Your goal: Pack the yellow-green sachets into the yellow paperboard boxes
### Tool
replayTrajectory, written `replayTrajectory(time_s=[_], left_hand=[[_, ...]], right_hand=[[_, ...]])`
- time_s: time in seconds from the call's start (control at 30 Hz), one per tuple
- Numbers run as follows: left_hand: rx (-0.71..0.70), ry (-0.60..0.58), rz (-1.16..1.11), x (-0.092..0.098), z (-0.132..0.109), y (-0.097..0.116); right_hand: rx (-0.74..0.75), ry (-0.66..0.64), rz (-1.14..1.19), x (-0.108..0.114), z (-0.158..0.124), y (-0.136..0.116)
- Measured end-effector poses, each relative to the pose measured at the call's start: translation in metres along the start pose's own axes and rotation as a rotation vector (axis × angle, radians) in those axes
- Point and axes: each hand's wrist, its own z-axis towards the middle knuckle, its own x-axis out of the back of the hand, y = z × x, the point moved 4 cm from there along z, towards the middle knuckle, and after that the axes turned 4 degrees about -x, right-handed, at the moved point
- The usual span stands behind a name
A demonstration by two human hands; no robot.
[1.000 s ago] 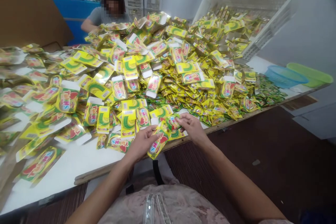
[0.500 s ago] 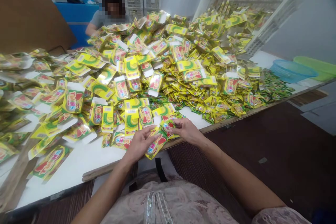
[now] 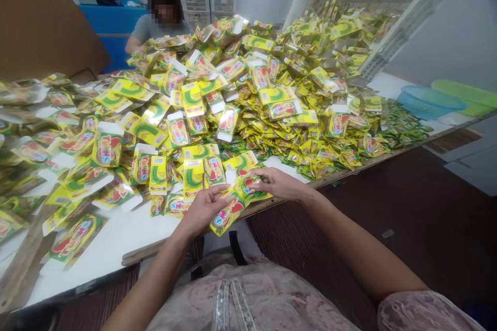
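My left hand (image 3: 204, 211) grips a small yellow and green printed carton (image 3: 226, 216), which tilts over the table's front edge. Fingers of my right hand (image 3: 276, 184) pinch a small green and yellow sachet (image 3: 247, 183) against the carton's upper end. Whether part of the sachet lies inside the carton is hard to tell. Just beyond my hands lie more cartons (image 3: 193, 171), some with white flaps raised. A heap of loose sachets (image 3: 310, 152) spreads to the right of them.
A large pile of cartons (image 3: 145, 90) covers the table (image 3: 116, 232). A tipped white crate (image 3: 404, 26) spills packs at the back right. Blue (image 3: 430, 103) and green baskets (image 3: 466, 95) stand at right. Across the table sits a person (image 3: 159, 26). A wooden strip (image 3: 143, 253) edges the front.
The carton and sachet have shifted slightly left with my hands. My right hand's fingers have spread a little over the sachet. The camera view has moved slightly.
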Motion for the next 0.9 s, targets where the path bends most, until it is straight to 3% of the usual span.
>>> replayTrajectory(time_s=[0.1, 0.2, 0.3, 0.47, 0.6, 0.77, 0.9], left_hand=[[-0.025, -0.032, 0.008, -0.001, -0.002, 0.003], [-0.055, -0.051, 0.016, -0.001, -0.002, 0.004], [-0.076, -0.075, 0.108, -0.001, -0.002, 0.003], [-0.132, -0.070, 0.151, -0.002, -0.002, 0.005], [-0.078, -0.030, 0.056, -0.001, -0.002, 0.007], [-0.008, -0.056, -0.061, 0.003, -0.003, 0.004], [-0.040, -0.007, -0.073, 0.005, -0.003, -0.002]], right_hand=[[0.005, 0.040, -0.318, 0.000, 0.006, -0.006], [0.032, 0.048, -0.448, -0.002, 0.011, -0.009], [0.024, 0.009, -0.325, -0.010, 0.016, -0.004], [-0.177, 0.259, 0.048, -0.012, 0.016, 0.016], [-0.222, 0.352, 0.281, -0.017, 0.012, 0.020], [-0.126, 0.399, 0.277, -0.022, 0.007, 0.010], [-0.091, 0.366, 0.212, -0.028, 0.002, 0.008]])
